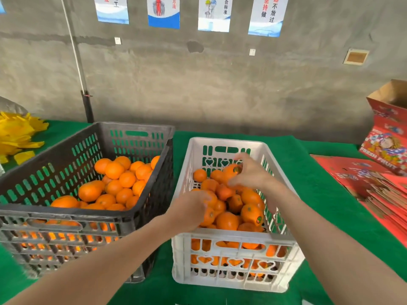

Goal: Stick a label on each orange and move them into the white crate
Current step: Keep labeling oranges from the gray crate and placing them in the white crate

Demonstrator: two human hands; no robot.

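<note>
A white crate [233, 241] on the right holds several oranges, one of which shows a label [259, 220]. A dark grey crate [72, 214] on the left holds several more oranges [123, 179]. My right hand [251, 172] is over the far part of the white crate and grips an orange [229, 171] that bears a round label. My left hand [191, 209] reaches in over the white crate's left wall, its fingers curled around an orange [210, 198] on the pile.
Green cloth [326, 194] covers the table. Yellow sheets [17, 137] lie at the far left. Red fruit boxes [387, 137] stand and lie flat at the right. A concrete wall with posters rises behind, and a pole [87, 106] stands behind the grey crate.
</note>
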